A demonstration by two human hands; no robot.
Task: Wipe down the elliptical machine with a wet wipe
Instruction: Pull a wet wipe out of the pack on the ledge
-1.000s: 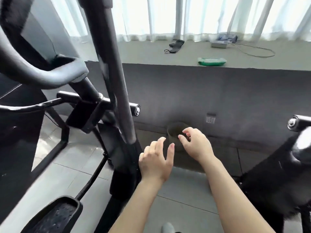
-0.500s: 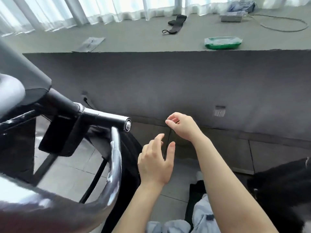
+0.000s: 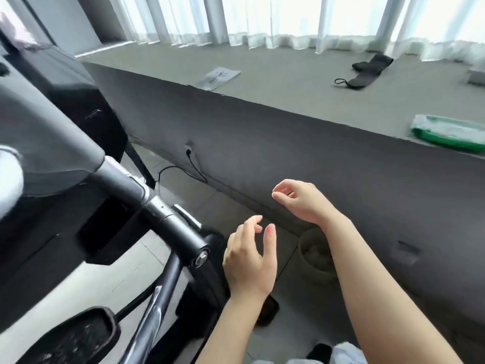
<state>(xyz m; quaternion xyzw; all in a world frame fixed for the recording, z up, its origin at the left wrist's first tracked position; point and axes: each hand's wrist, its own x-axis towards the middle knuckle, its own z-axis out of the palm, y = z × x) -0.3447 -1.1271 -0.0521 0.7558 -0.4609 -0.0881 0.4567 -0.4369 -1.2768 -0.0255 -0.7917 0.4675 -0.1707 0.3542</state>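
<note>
Elliptical (image 3: 147,206) fills the left of the view, its crossbar end (image 3: 200,257) just left of the left hand (image 3: 249,261). Both hands are empty: the left has loose, slightly spread fingers near the bar, and the right hand (image 3: 301,200), a little farther and to the right, has relaxed, gently curled fingers holding nothing. No wipe is in either hand. The wipes pack (image 3: 448,132), green-edged, lies at the far right on the ledge (image 3: 288,82), well apart from both hands. By my reading, wiping has not started and the step in hand is fetching a wipe. The next move calls for the right hand to reach up and right to the pack and pull one sheet out, perhaps with the left steadying the pack.
</note>
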